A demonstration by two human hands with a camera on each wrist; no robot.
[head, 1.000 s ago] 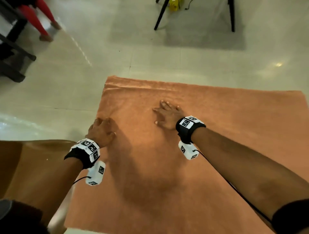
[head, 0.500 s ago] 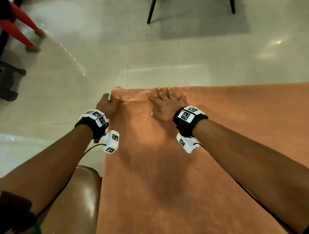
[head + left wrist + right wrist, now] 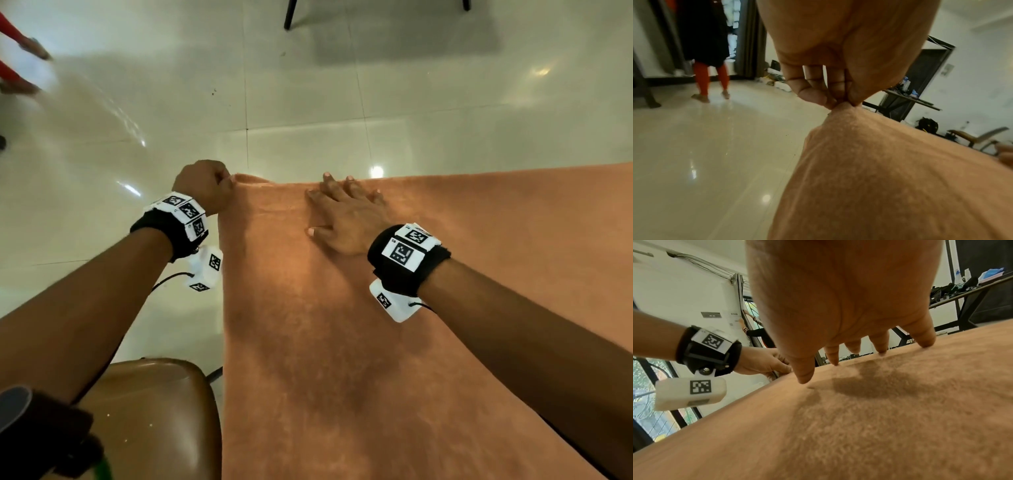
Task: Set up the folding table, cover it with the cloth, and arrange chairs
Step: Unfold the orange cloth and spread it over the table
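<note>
An orange-brown cloth (image 3: 359,342) lies spread over the table and hides its top. My left hand (image 3: 205,185) pinches the cloth's far left corner (image 3: 842,105) between thumb and fingers at the table's edge. My right hand (image 3: 346,212) lies flat on the cloth near the far edge, fingers spread and pressing down (image 3: 859,350). A brown padded chair seat (image 3: 150,418) stands by the table's left side, under my left forearm.
Glossy pale floor tiles (image 3: 308,102) surround the table. Black chair legs (image 3: 289,15) stand beyond the far edge. A person in red leggings (image 3: 711,78) walks at the far left. A dark desk with clutter (image 3: 910,99) and another chair (image 3: 972,139) stand at the back.
Both hands slid forward along the cloth to its far edge. My left hand went from resting on the left side to pinching the far left corner.
</note>
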